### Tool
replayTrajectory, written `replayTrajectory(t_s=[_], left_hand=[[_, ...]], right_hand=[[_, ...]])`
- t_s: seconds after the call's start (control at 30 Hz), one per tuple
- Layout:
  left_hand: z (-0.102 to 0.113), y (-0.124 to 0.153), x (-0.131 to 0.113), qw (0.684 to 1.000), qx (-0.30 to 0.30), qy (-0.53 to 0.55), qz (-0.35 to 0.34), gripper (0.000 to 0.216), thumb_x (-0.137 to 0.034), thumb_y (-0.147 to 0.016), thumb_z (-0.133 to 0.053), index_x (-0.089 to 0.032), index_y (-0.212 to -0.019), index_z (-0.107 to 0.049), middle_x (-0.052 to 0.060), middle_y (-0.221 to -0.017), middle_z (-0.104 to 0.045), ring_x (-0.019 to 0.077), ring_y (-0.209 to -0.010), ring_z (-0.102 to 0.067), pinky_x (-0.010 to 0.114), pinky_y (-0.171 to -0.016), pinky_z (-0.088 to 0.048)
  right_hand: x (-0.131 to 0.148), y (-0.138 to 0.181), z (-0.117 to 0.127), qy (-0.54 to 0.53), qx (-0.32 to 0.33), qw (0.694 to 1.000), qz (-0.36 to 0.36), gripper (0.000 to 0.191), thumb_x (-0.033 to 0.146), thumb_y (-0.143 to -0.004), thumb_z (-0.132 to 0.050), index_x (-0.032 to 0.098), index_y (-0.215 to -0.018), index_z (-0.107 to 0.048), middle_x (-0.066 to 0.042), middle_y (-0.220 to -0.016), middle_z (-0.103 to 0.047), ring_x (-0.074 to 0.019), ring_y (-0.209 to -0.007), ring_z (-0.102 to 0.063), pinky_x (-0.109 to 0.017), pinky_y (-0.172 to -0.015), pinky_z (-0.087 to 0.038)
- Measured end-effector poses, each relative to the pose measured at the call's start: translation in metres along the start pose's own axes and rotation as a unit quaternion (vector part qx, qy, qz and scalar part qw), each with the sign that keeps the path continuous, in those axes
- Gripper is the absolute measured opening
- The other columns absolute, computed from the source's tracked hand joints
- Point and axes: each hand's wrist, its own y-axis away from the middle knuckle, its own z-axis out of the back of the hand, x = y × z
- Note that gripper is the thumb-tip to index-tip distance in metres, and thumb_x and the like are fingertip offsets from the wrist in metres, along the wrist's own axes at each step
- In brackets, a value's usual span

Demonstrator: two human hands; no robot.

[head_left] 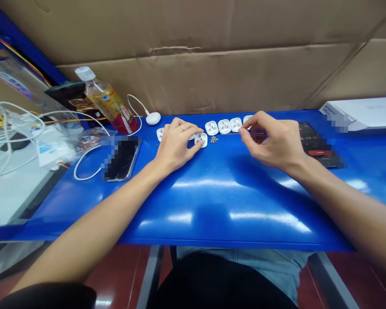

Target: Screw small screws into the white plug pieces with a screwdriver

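My left hand pinches a small white square plastic piece with rounded corners and metal contacts, thumb and fingers at its edges. Under and beside that hand lies another such piece, partly covered. A small heap of brass-coloured screws lies just right of the pinched piece. Behind the screws runs a row of several like pieces, the rightmost half hidden by my right hand. That hand is closed around a slim dark purple tool handle; its tip cannot be made out.
A phone lies left, a second, dark phone right. Behind the left phone stand a drink bottle and a white round cabled device. Loose cables fill the far left. A white box sits back right against cardboard.
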Motion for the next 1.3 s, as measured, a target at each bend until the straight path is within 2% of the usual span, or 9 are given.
replayTrajectory(t_s=[0.1,0.2,0.57,1.03,1.13,1.3], left_hand=[[0.002,0.000,0.000,1.000,0.019,0.011,0.000,0.033,-0.037,-0.094,-0.073,-0.025,-0.124,-0.076,0.007,-0.126,-0.078,0.0326,-0.118,-0.060,0.050,-0.102,-0.042],[0.002,-0.001,0.002,0.999,0.033,0.011,0.004,0.033,-0.032,-0.092,-0.073,-0.026,-0.124,-0.077,0.005,-0.126,-0.079,0.0323,-0.118,-0.058,0.049,-0.101,-0.042],[-0.006,-0.008,0.001,0.999,0.013,-0.026,0.033,0.029,-0.033,-0.098,-0.070,-0.026,-0.125,-0.075,0.006,-0.129,-0.077,0.0338,-0.121,-0.058,0.051,-0.105,-0.040],[-0.006,-0.016,0.007,0.997,0.019,-0.058,0.049,0.034,-0.036,-0.097,-0.072,-0.025,-0.129,-0.074,0.007,-0.130,-0.077,0.0357,-0.124,-0.058,0.054,-0.103,-0.042],[-0.001,-0.017,0.014,0.997,0.014,-0.055,0.050,0.039,-0.041,-0.096,-0.074,-0.026,-0.132,-0.073,0.007,-0.136,-0.075,0.0352,-0.126,-0.058,0.054,-0.107,-0.041],[0.017,-0.012,0.044,0.999,0.030,-0.035,0.027,0.061,-0.058,-0.086,-0.081,-0.028,-0.138,-0.070,0.008,-0.139,-0.072,0.0379,-0.131,-0.055,0.055,-0.113,-0.038]], right_hand=[[0.000,0.000,-0.001,0.008,-0.002,1.000,0.005,0.006,0.028,-0.093,-0.068,0.023,-0.092,-0.069,-0.001,-0.072,-0.074,-0.0192,-0.059,-0.069,-0.032,-0.060,-0.045],[0.001,0.001,-0.001,0.007,0.009,1.000,0.006,0.008,0.029,-0.094,-0.067,0.023,-0.089,-0.068,-0.002,-0.074,-0.075,-0.0192,-0.061,-0.069,-0.032,-0.060,-0.045],[0.004,0.006,-0.002,0.024,0.044,0.999,0.016,0.011,0.031,-0.097,-0.062,0.023,-0.092,-0.067,-0.003,-0.070,-0.073,-0.0197,-0.058,-0.066,-0.031,-0.058,-0.043],[0.001,0.006,-0.004,0.006,0.050,0.999,0.018,0.011,0.030,-0.099,-0.062,0.022,-0.093,-0.067,-0.002,-0.068,-0.073,-0.0191,-0.057,-0.065,-0.031,-0.057,-0.038],[0.000,0.006,-0.003,0.007,0.054,0.998,0.027,0.013,0.032,-0.100,-0.061,0.022,-0.094,-0.067,-0.002,-0.068,-0.072,-0.0187,-0.056,-0.064,-0.030,-0.056,-0.037],[0.001,0.006,-0.002,0.013,0.069,0.997,0.013,0.012,0.034,-0.098,-0.061,0.024,-0.094,-0.066,-0.002,-0.070,-0.073,-0.0198,-0.058,-0.065,-0.031,-0.056,-0.039]])
